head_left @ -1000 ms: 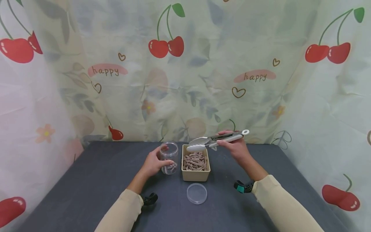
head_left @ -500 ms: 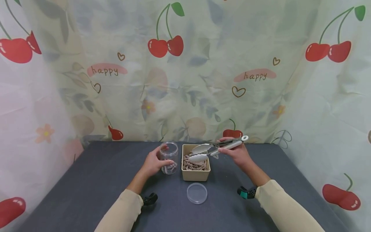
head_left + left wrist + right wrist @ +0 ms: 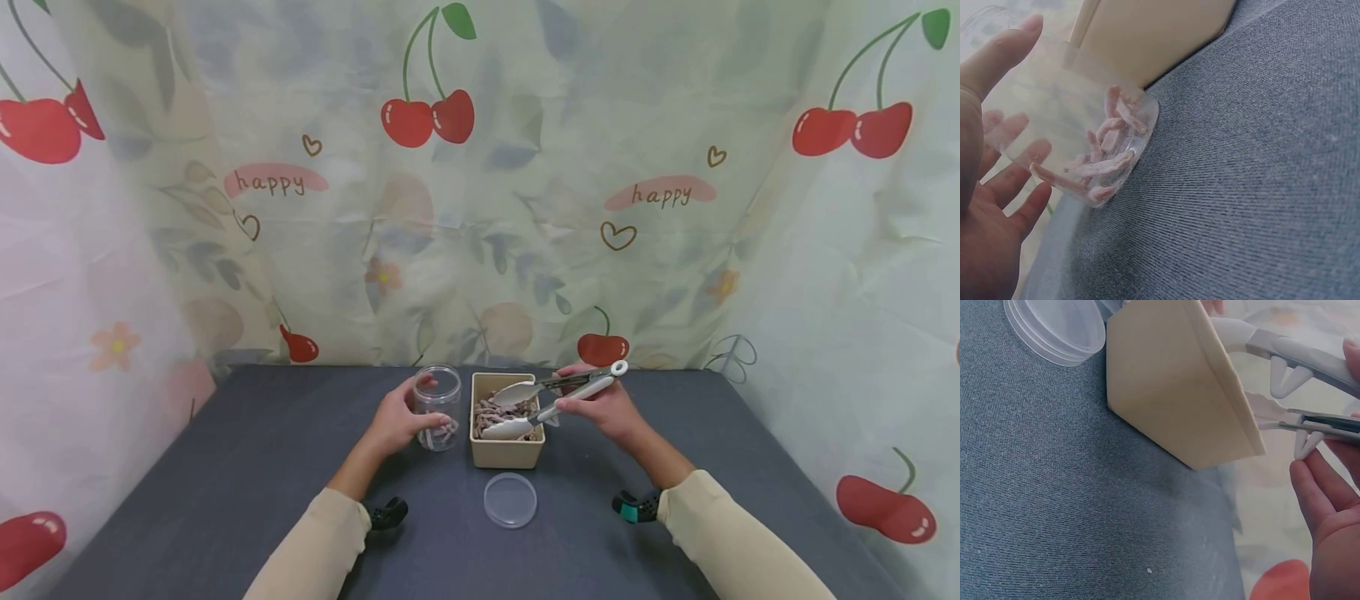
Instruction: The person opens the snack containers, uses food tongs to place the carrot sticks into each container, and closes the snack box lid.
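Observation:
My left hand (image 3: 395, 422) curls round a clear jar (image 3: 438, 392) standing on the table. Several short brownish-pink sticks (image 3: 1100, 165) lie at the bottom of the jar in the left wrist view. With my right hand (image 3: 607, 408) I hold white-and-metal tongs (image 3: 577, 392) by their arms. The tongs' white tips, spread apart, reach down into a beige rectangular bin (image 3: 507, 455). More of the brownish sticks (image 3: 487, 417) fill that bin, partly hidden by the tips. Whether the tips touch the sticks is hard to tell.
A clear round lid (image 3: 510, 501) lies flat on the dark table (image 3: 247, 475), in front of the bin. Jar and bin stand side by side with a narrow gap. A printed curtain (image 3: 465, 192) closes off the back and both sides.
The tongs have come down from above the bin into it, and their tips have spread apart. My right hand has lowered with them. My left hand and the jar have stayed in place.

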